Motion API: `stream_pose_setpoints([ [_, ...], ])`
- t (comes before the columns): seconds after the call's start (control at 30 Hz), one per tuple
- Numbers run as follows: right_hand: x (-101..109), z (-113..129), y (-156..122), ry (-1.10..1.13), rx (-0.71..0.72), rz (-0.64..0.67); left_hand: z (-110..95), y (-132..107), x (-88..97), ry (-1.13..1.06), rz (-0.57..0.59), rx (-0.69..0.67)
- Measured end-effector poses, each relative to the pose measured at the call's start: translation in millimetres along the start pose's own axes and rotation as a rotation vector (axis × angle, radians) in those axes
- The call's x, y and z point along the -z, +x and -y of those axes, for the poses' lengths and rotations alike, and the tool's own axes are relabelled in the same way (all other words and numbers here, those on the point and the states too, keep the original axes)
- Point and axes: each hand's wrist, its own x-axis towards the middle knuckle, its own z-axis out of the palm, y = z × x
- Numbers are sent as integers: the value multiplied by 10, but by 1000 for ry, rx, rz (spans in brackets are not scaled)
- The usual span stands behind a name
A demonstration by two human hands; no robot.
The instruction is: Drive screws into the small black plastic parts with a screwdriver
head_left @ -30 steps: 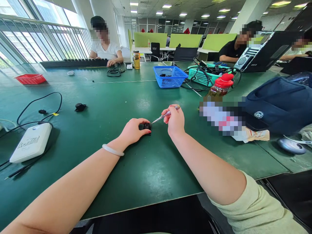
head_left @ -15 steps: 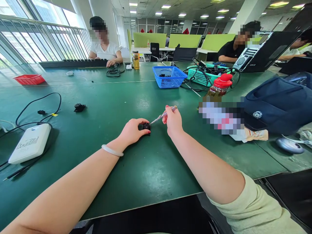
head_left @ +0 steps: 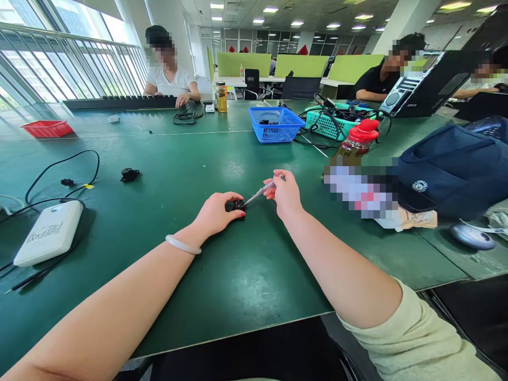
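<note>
My left hand (head_left: 216, 214) is closed on a small black part (head_left: 239, 208), with thumb and fingers pinching it against the green table (head_left: 246, 286). The part's exact kind is too small to make out. In my right hand (head_left: 286, 194) is a slim screwdriver (head_left: 257, 194) with a clear handle. It slants down to the left, and its tip meets the black part beside my left thumb. Farther left on the table, another small black piece (head_left: 129, 174) lies apart from my hands.
To the left lie a white box (head_left: 50, 233) and black cables (head_left: 97, 164). A blue basket (head_left: 277, 127), a green basket (head_left: 329, 124) and a red-lidded bottle (head_left: 362, 132) stand ahead right. A dark blue bag (head_left: 452, 164) and a mouse (head_left: 472, 237) are at right. Co-workers sit across.
My right hand has shifted slightly to the right and its grip on the screwdriver's handle has changed. The tip stays at the black part, and my left hand has not moved.
</note>
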Motion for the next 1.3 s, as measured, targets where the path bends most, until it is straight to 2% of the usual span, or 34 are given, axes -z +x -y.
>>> stream_pose_setpoints([
  [0.17, -10, 55, -167, -127, 431, 118, -6, -3, -2, -2, 3, 1],
  [0.23, -12, 55, -214, -185, 532, 164, -6, -3, -4, 0, 0, 3],
  [0.3, -9, 44, -212, -212, 563, 166, -7, -3, -5, 3, -3, 7],
  [0.4, 4, 19, -128, -197, 477, 121, -14, -3, -4, 1, -2, -5],
  [0.6, 25, -3, 23, -25, 64, 7, -32, -15, 3, -25, 1, 27],
  [0.7, 30, -10, 28, 56, -93, -14, -18, -11, 2, -29, 3, 19],
  [0.8, 31, -21, 25, 125, -182, -12, 1, -2, -3, -25, 5, 6],
  [0.87, 29, -20, 22, 144, -191, -19, 9, 1, -6, -24, 7, 1],
  [0.93, 25, -3, 11, 137, -118, -22, 8, -1, -7, -19, 4, 0],
  [1.13, 13, 112, -140, 85, 311, 23, -7, -13, -1, -7, 13, -2],
  [1.3, -9, 154, -321, 69, 499, 114, 0, -5, 1, -21, 12, -12],
])
